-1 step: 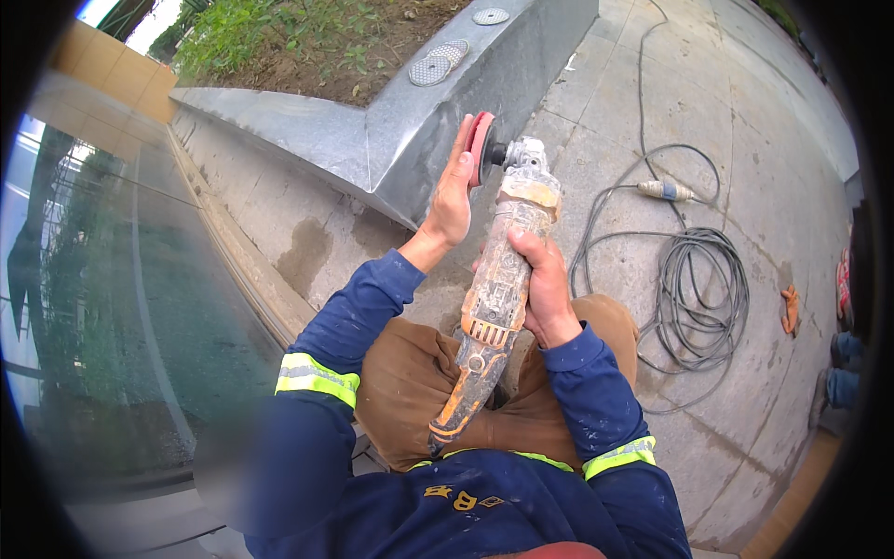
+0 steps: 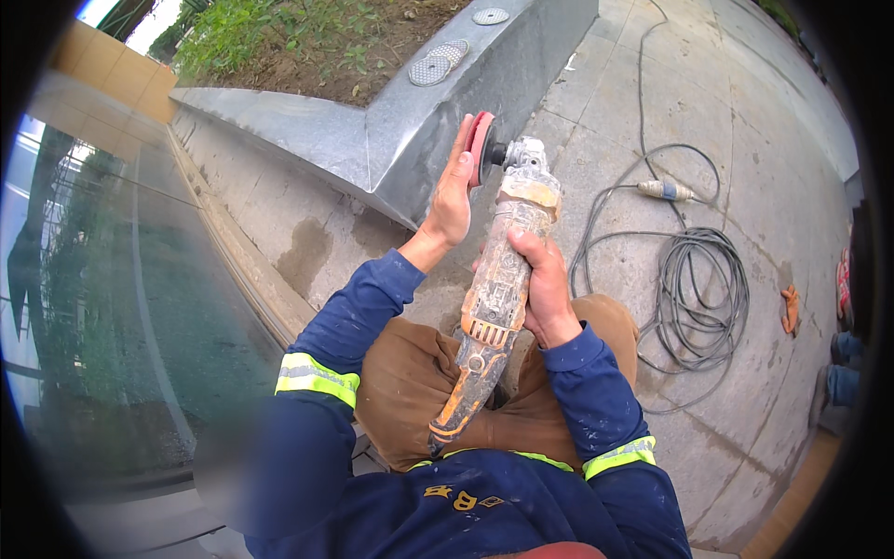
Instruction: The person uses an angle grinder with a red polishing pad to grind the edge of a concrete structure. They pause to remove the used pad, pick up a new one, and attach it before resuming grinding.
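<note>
My right hand (image 2: 548, 284) is wrapped round the body of a dusty angle polisher (image 2: 506, 270), grey and orange and spattered with dried slurry. The tool's head points away from me and its rear handle hangs down over my lap. A red polishing pad (image 2: 480, 149) on a black backing plate sits at the head, its face turned to the left. Against that face lies my left hand (image 2: 452, 194), flat, with the fingers stretched out and pointing up. Just beyond both stands a grey stone planter wall (image 2: 410, 158).
Round polishing pads (image 2: 430, 71) lie on the wall's top, beside soil and plants (image 2: 279, 47). On the paving to the right are a coiled cable (image 2: 698, 298), a cable connector (image 2: 667, 191) and an orange glove-like item (image 2: 791, 309). A glass panel (image 2: 121, 307) stands at left; another person's legs (image 2: 843, 373) show far right.
</note>
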{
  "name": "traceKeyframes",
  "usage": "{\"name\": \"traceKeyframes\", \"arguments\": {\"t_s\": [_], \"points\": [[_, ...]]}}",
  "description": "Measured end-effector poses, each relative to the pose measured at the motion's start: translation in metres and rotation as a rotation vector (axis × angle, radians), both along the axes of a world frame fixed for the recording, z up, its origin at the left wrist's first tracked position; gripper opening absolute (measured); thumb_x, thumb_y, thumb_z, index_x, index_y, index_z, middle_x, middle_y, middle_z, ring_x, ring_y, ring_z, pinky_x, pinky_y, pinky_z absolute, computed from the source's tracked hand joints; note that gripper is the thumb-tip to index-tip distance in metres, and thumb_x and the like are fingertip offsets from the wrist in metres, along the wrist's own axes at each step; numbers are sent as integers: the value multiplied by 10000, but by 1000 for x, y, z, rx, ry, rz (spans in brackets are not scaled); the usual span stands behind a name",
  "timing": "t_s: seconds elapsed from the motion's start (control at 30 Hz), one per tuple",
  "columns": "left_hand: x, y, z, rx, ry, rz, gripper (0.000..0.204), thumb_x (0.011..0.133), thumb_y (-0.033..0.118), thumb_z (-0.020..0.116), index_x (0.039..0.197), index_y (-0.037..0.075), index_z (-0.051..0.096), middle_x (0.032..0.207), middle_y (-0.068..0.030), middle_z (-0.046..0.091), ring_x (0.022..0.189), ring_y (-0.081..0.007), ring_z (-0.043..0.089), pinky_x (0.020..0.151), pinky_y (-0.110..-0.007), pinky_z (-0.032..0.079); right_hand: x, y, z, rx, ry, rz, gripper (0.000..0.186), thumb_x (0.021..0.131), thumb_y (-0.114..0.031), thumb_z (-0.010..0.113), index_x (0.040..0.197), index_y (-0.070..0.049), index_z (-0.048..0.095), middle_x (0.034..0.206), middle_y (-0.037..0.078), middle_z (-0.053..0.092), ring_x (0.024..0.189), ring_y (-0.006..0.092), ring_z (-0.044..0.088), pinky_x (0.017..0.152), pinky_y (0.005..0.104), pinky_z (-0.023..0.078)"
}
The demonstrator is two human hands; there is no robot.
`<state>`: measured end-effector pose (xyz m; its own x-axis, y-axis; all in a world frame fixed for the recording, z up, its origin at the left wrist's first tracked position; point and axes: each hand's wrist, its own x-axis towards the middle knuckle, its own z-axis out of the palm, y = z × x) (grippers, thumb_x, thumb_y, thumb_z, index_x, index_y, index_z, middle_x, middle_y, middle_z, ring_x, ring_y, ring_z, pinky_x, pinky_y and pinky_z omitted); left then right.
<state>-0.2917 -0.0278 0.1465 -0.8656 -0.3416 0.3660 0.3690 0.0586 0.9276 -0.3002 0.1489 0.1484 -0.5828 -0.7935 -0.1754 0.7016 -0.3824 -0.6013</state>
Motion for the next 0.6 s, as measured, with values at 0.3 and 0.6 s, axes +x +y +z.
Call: {"name": "traceKeyframes", "arguments": {"t_s": [0.3,0.6], "points": [[-1,1,0,-2,8,-34,620,1071,291,231,1568,-45,71,1642,-151,203,1508,-239,200,1219,-341,172,-1,1,2,-1,1,-5,402,917,-281,621,1145,37,531,886,161,657,747,264,714,618,373,617],[0,0,0,-19,-43,-82,678,1065,391,254,1574,-25,88,1651,-135,186,1518,-245,171,1224,-347,135,-2,0,0,24,-35,-11,400,914,-282,625,1141,35,537,889,169,658,738,269,712,624,383,620]]}}
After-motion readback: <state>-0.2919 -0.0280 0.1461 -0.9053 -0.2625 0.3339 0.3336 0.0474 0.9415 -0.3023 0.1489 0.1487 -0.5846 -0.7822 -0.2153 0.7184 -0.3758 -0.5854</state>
